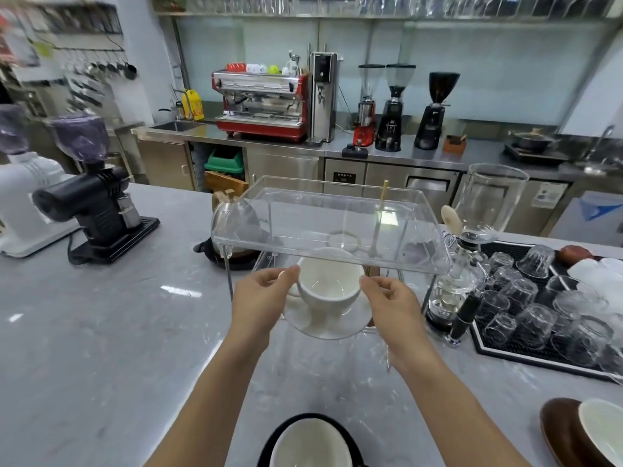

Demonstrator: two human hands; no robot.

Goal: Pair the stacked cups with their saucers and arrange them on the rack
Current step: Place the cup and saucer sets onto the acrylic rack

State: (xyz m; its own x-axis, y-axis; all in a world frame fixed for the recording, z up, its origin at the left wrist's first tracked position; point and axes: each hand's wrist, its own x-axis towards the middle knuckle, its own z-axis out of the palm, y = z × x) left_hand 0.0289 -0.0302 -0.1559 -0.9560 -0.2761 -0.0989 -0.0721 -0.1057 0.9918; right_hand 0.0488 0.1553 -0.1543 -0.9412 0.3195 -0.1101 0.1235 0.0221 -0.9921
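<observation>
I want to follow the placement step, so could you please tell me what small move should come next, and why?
Probably ease the white ceramic cup on its white saucer forward under the clear acrylic rack's top shelf. The left hand and right hand hold the pair at the rack's front edge, not yet set down.

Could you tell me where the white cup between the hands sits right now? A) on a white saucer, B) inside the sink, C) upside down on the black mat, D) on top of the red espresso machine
A: the white cup sits upright on a white saucer, with the left hand and right hand at either side.
</observation>
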